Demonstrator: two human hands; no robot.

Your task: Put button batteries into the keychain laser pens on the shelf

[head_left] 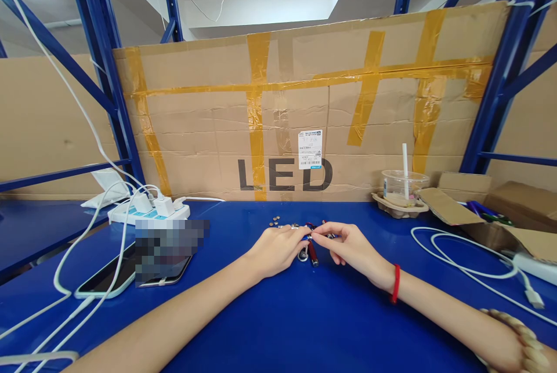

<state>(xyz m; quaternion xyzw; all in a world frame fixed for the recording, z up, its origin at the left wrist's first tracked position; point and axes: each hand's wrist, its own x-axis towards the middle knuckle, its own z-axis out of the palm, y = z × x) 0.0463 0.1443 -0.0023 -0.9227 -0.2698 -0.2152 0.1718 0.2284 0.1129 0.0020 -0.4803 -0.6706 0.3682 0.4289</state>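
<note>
My left hand (285,248) and my right hand (348,245) meet at the middle of the blue tabletop. Both sets of fingertips are pinched together, and whatever small thing lies between them is too hidden to name. Just below the fingertips lies a small dark red tube-shaped item (313,253) with a metallic end. Beside it, on its left, is a small silvery ring-like piece (303,254). Several tiny round metal discs (274,222) lie behind my left hand. Other small red and metallic bits show partly between and behind the fingers.
To the left, a white power strip (150,213) holds plugged-in chargers, with white cables trailing past two phones (108,277). A plastic cup (404,184) with a straw stands in a carton tray at back right. An open cardboard box (491,234) and coiled white cable (461,268) lie right.
</note>
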